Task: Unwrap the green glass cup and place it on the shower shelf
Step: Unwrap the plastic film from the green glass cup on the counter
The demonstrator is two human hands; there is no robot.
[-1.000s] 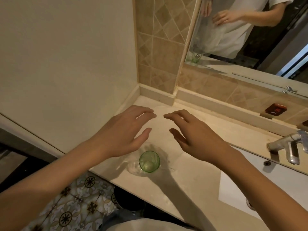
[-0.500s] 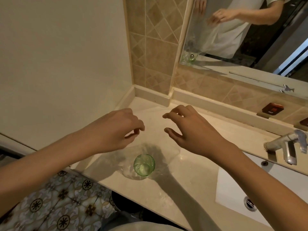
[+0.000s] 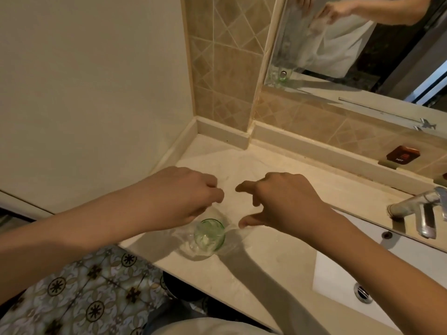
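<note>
Pinching clear wrap (image 3: 193, 247) above the green glass cup (image 3: 209, 235): left hand (image 3: 183, 194) curled, right hand (image 3: 283, 201) half-open; wall plaque (image 3: 402, 154) reads "HOT".

The cup (image 3: 209, 235) stands on the counter (image 3: 266, 257) near its front edge — sink (image 3: 377, 281) to the right.

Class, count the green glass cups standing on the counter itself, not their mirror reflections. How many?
1. The green glass cup stands near the counter's front edge, below the left hand, inside clear wrap. The mirror shows only its reflection.
</note>
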